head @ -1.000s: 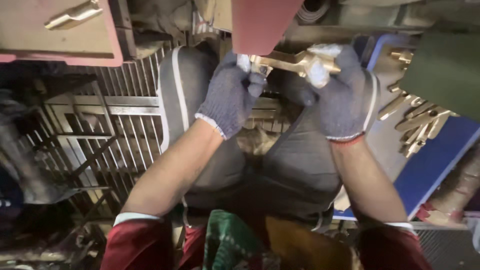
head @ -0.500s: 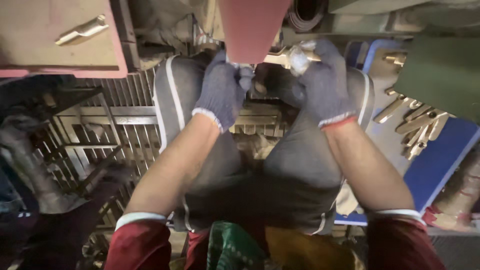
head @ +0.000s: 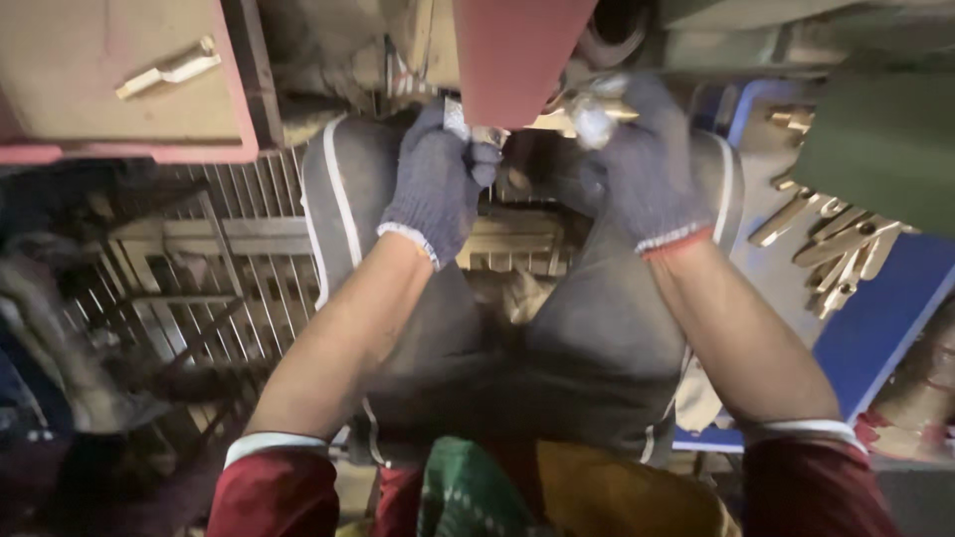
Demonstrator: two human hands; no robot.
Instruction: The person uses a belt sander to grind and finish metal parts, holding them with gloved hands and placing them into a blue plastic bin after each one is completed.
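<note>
Both gloved hands close on a brass piece held above the lap: the left hand has a closed grip on its near end, the right hand wraps the far end. A red panel hides its middle. Below lies a metal grate floor. Right, loose brass pieces rest in a blue tray; upper left, a pink-rimmed tray carries one metal part.
</note>
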